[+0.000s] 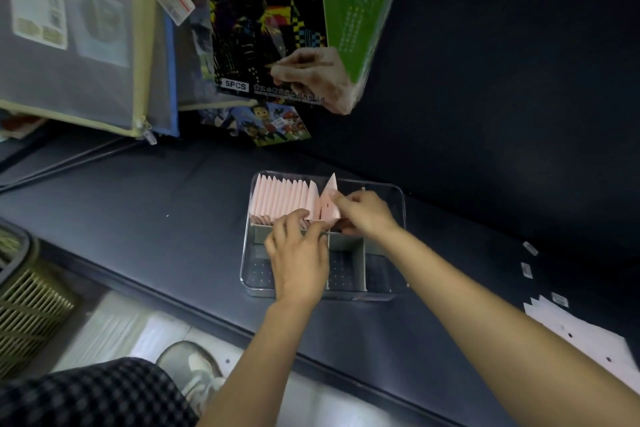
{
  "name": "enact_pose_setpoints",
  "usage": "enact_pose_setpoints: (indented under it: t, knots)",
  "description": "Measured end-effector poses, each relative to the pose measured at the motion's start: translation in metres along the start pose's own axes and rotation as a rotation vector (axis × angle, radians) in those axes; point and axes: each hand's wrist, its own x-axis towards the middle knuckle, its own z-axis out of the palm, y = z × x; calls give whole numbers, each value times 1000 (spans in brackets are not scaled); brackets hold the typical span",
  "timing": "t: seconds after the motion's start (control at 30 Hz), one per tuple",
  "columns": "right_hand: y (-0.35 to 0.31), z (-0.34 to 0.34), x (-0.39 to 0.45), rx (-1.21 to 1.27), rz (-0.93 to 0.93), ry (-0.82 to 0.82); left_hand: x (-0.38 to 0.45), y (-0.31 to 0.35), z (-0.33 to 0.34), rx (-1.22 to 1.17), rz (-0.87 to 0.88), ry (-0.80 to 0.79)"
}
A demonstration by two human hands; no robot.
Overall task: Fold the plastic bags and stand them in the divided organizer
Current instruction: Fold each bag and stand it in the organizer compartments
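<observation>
A folded pink plastic bag (329, 206), shaped into a triangle with its point up, stands at the right end of a row of folded pink bags (284, 201) in the far compartment of a clear divided organizer (398, 204). The row fills the left and middle of that compartment, the folded pieces upright and pressed one against the next. The right hand (363, 215) pinches the triangular bag at its right edge, fingers curled on it, so that grip is clamped on the bag. The left hand (299, 253) reaches over the organizer's near compartments, its fingertips (311, 227) resting against the front of the row; whether that grip is merely pressing or actually pinching a bag cannot be told from here. Pale dividers (346, 246) split the near half of the organizer into compartments, their clear floor dotted with small studs.

The organizer sits on a dark tabletop (156, 218), near its far edge against a dark wall. At the tabletop's right end lie white sheets with punched holes (585, 336) and a few small labels (526, 269). Above and behind, hanging goods crowd the view: a black-and-green scratch-art paper pack (277, 28) marked 5PCS, a cartoon-printed pack (256, 125) beneath it, and mesh zipper pouches (69, 45) to the left. A green slatted basket (27, 305) stands at the lower left, and a checked garment (86, 395) and a pale shoe (194, 367) show on the floor side.
</observation>
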Motion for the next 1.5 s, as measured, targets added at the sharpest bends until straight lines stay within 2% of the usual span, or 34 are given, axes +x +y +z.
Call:
enact_pose_setpoints:
  t: [0.1, 0.2, 0.37, 0.47, 0.6, 0.67, 0.73, 0.77, 0.83, 0.93, 1.03, 1.13, 1.27, 1.4, 1.5]
  knots:
    - [8, 0, -2, 49, -31, -11, -5, 1, 2, -51, -34, 25]
    - [5, 9, 2, -34, -37, 40, -10, 0, 4, -52, -55, 13]
    - [-5, 20, 6, -255, 9, 0, -21, -2, 10, -46, -79, -87]
    - [-4, 21, 9, -244, -2, 13, -27, -5, 13, -34, -73, -136]
    - [10, 10, 7, -172, -49, 42, -17, -3, 6, -11, -40, -3]
    - [14, 3, 4, -206, -130, 105, -6, -7, 2, 55, -29, 61]
    - [15, -4, 0, -337, -380, 178, 3, -12, -1, 93, -24, 78]
    - [14, -7, -2, -417, -538, 167, 6, -13, -1, 103, -21, 73]
    - [8, -12, -5, -600, -765, 33, 9, -15, -1, 112, -12, 61]
    - [5, -17, -2, -963, -869, -162, 7, -18, 0, 81, -36, 69]
    - [3, -19, 3, -1232, -933, -228, 4, -21, 1, 40, -39, 90]
    - [-2, -10, 6, -1389, -953, -280, -4, -25, 4, 8, -23, 126]
    - [-7, 7, 11, -1547, -860, -388, -12, -31, 7, 3, -37, 135]
    - [-11, 16, 16, -1521, -754, -439, -11, -31, 5, -18, -95, 46]
    - [-15, 16, 18, -1456, -742, -450, -11, -30, 4, -63, -136, 16]
